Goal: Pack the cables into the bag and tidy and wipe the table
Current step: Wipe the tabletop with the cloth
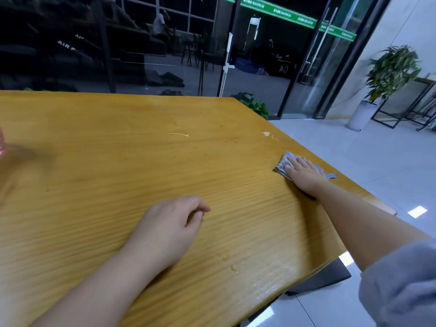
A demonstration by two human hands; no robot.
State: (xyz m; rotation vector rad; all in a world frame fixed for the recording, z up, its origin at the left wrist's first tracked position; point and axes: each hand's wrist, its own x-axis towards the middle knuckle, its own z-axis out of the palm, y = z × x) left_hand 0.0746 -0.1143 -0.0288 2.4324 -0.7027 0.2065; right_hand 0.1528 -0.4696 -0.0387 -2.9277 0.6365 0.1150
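Filling most of the view, a yellow wood-grain table [99, 161] ran from the near edge to a cut corner at the far right, its top marked by pale scratches [178, 134] and a small chipped patch [266, 133] near the right edge. Behind it stood a dark glass wall [141, 43] with green banners [278, 11] along the top, and pale floor tiles [354, 149] spread to the right. A potted plant [389, 72] in a white pot stood on that floor, well apart from the table, beside a black metal stand [401, 109].

The person's left hand [165, 230] rested on the tabletop near the middle, fingers loosely curled and holding nothing. The right hand [304, 172], arm stretched out from a grey sleeve [401, 286], lay flat with straight fingers pressing a grey cloth [284, 162] onto the wood just beside the right edge. The cloth showed in front of the fingertips, and a corner of it stuck out behind the wrist. A blurred pinkish object [2, 142] sat at the far left edge of the view; what it was could not be told. No cables or bag showed in view.
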